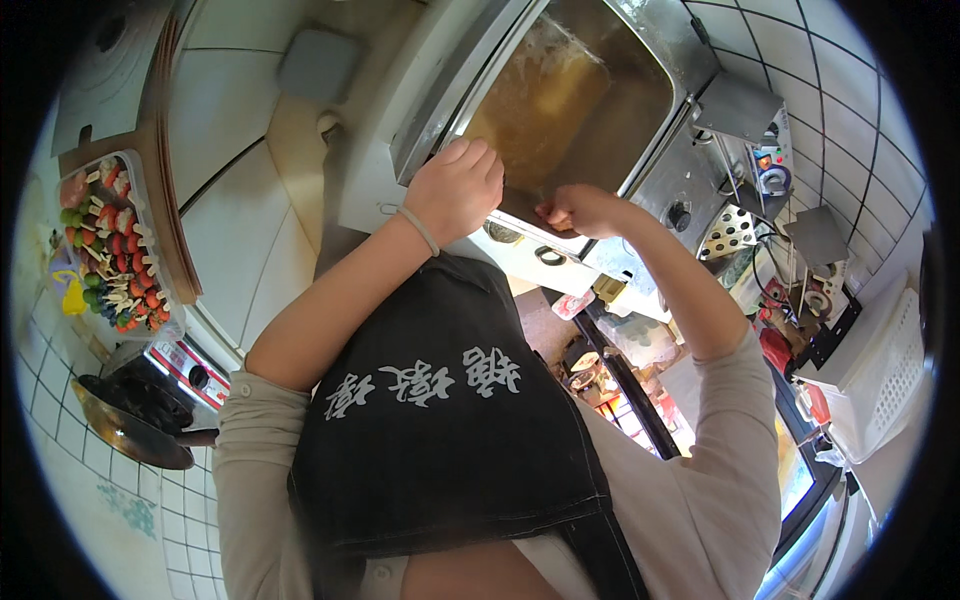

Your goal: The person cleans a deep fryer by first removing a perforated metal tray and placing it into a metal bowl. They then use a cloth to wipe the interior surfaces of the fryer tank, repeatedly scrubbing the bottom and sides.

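Observation:
In front of me is a rectangular metal basin (559, 97) filled with brownish liquid, with some pale foam at its far end. My left hand (459, 187), with a thin band at the wrist, is curled in a loose fist over the near left rim; whether it grips anything cannot be told. My right hand (574, 211) is at the near right corner of the basin, its fingers bent inward over the edge, and what lies under them is hidden. A black apron (450, 420) with light writing covers my front.
At the left stands a clear plastic tub (174, 311) of fruit skewers, with a dark wok (135, 431) below it. Steel machines with knobs (679, 216), a perforated metal piece (729, 231) and a white plastic basket (885, 375) are on the right.

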Demonstrator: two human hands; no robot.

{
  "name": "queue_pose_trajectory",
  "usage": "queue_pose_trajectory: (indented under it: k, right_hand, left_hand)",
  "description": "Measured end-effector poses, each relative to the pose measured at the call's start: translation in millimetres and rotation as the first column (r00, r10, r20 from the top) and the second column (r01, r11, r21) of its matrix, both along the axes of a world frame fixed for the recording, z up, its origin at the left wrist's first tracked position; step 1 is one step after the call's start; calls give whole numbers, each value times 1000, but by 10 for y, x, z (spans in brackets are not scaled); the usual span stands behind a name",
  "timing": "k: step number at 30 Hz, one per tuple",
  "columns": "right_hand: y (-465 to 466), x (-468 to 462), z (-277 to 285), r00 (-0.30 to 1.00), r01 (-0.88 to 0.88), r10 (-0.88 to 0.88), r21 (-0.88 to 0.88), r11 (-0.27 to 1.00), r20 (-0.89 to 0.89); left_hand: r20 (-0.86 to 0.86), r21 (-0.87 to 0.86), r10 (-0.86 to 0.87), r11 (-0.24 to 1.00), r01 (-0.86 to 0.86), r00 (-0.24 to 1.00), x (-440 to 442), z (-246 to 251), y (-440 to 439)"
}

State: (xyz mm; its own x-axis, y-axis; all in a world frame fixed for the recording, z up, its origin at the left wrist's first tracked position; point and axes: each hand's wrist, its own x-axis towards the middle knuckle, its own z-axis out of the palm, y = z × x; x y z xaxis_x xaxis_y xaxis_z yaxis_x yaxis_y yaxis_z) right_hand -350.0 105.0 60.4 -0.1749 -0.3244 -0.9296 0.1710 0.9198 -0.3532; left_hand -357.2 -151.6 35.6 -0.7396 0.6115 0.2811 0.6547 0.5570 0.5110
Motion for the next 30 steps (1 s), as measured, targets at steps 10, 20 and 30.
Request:
queue_pose_trajectory:
  k: [10,20,30]
  right_hand:
    - [106,178,-170,982,187,-187,-77,979,10]
    - [-224,92,112,933,161,-247,-309,937,-262]
    - [-228,59,8,971,150,-179,-179,972,-158]
  left_hand:
    - [74,-31,-36,999,39,997,-10,33,-21]
    - [32,-44,-28,999,30,999,2,49,-24]
    - [41,-46,-31,998,33,999,3,54,-19]
